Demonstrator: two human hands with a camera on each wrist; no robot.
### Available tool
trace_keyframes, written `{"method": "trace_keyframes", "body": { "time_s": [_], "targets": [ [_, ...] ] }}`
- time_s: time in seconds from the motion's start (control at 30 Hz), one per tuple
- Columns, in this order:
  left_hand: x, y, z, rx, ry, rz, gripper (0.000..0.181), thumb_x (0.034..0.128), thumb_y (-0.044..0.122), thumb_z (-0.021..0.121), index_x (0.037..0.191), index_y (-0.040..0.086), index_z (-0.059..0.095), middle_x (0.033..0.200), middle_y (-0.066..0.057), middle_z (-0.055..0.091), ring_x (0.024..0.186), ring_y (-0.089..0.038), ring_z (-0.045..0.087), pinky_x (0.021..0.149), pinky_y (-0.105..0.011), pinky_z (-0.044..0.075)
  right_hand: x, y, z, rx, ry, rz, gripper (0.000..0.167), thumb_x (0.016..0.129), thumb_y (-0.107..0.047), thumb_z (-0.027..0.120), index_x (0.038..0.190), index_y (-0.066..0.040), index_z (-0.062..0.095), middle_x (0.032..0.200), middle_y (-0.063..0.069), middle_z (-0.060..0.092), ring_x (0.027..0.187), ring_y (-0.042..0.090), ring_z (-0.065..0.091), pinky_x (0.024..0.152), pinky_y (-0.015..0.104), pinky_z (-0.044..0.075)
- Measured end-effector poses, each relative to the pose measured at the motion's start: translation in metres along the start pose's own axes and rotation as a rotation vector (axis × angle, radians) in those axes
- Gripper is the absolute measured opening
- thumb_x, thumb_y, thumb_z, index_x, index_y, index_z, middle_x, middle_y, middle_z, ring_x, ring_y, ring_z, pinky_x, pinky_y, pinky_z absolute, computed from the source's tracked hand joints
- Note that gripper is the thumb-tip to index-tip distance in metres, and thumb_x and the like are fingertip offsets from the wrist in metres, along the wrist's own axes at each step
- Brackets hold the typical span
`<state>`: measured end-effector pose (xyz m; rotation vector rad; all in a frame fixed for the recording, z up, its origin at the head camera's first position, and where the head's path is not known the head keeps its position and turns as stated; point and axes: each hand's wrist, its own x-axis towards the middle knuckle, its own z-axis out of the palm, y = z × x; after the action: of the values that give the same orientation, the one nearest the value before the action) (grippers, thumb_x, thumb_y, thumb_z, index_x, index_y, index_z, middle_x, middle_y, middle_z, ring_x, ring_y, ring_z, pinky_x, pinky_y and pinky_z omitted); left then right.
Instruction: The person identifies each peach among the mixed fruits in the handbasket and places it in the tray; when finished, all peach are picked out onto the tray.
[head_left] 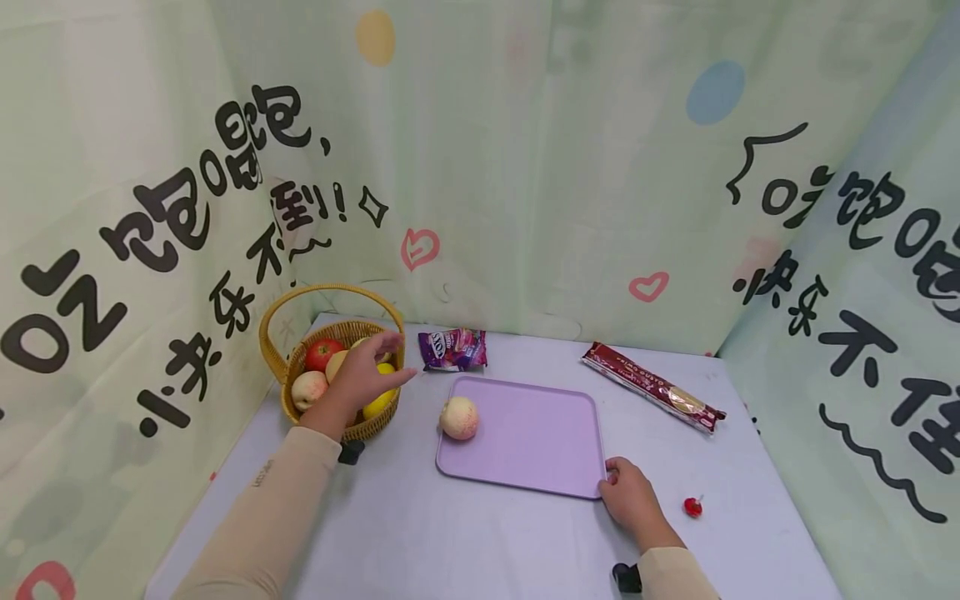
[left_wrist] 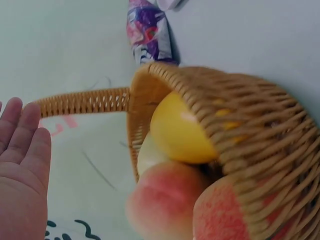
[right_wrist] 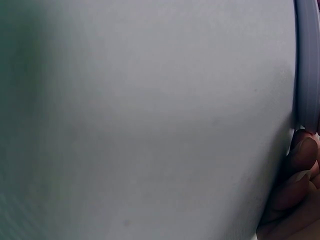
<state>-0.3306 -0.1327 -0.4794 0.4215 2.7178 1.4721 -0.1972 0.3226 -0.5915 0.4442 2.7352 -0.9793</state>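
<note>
My left hand [head_left: 363,375] hovers over the wicker basket [head_left: 291,408] with its fingers apart and nothing in them. In the left wrist view the palm and fingers are off to one side of the fruit. Inside the basket are a red apple [head_left: 324,354], a yellow fruit [left_wrist: 182,130], pinkish peaches [left_wrist: 167,197] and other fruit partly hidden by the hand. A purple tray [head_left: 536,433] lies on the table, a single peach [head_left: 459,417] on its left side. At the tray's near right corner, my right hand [head_left: 633,504] grips the rim with curled fingers [right_wrist: 302,152].
Behind the tray lies a purple snack bag [head_left: 453,349]. A long dark red packet [head_left: 652,387] slants across the back right of the table. To the right of my right hand is a small red fruit [head_left: 693,507]. Printed curtains [head_left: 487,167] enclose the table.
</note>
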Motion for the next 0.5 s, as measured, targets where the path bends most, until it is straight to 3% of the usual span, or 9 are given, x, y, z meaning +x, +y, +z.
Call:
{"method": "trace_keyframes", "body": {
  "time_s": [0.3, 0.5],
  "targets": [
    [0.003, -0.004, -0.019, 0.071, 0.044, -0.043, 0.083, 0.0869, 0.052, 0.078, 0.153, 0.015, 0.044, 0.151, -0.007, 0.053, 0.143, -0.032, 0.045, 0.119, -0.053, 0.037, 0.001, 0.001, 0.000, -0.003, 0.007, -0.002, 0.043, 0.095, -0.014, 0.060, 0.133, 0.006, 0.054, 0.091, 0.010, 0.055, 0.086, 0.024, 0.052, 0.075, 0.036, 0.046],
    [0.004, -0.013, -0.024, 0.076, 0.031, -0.093, 0.092, 0.0837, 0.058, 0.079, 0.156, 0.017, 0.040, 0.159, -0.009, 0.044, 0.148, -0.033, 0.039, 0.120, -0.058, 0.034, 0.001, 0.001, 0.001, -0.002, 0.004, 0.001, 0.042, 0.096, -0.014, 0.061, 0.132, 0.006, 0.054, 0.091, 0.010, 0.055, 0.086, 0.024, 0.053, 0.075, 0.036, 0.047]
  ]
}}
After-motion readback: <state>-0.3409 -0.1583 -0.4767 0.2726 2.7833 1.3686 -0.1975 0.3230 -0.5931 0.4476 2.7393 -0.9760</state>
